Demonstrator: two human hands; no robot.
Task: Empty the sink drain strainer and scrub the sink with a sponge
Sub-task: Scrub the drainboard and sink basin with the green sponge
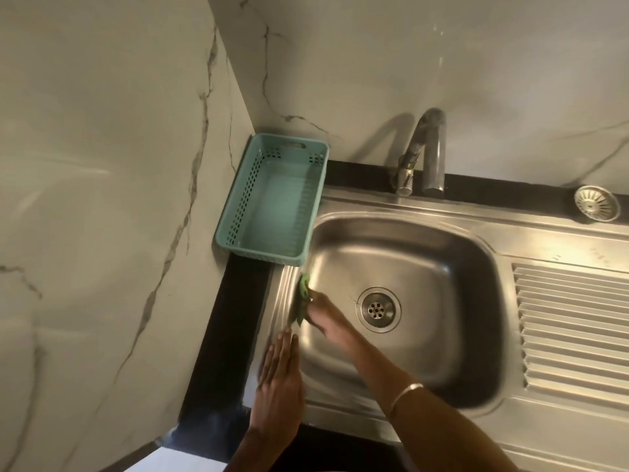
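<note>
The right hand reached across the sink and held a green sponge against the basin's left wall, just under the rim. Its fingers were curled round the sponge's lower part, with the top sticking out above them. The left hand lay flat on the sink's left rim, fingers straight and together, holding nothing; it looked to be bracing the body.

The sponge seemed soft and light, bent by the grip. A thing like that squashes easily, so I judged it was best held across its broad faces with the palm behind it, pushing the scouring side flat to the steel. Wet, it would likely turn slick, and the curved steel wall gave little to push against, so a firm, wrapped hold suited better than a fingertip pinch.

The strainer sat out of the basin, on the dark table at the far right, behind the ribbed draining board. It was a small metal cup, stiff and light, probably easiest lifted by its centre knob. The drain stood open and looked free of scraps, so the emptying step appeared done and the scrubbing was under way. A blue-green basket stood in the corner beside the tap.
</note>
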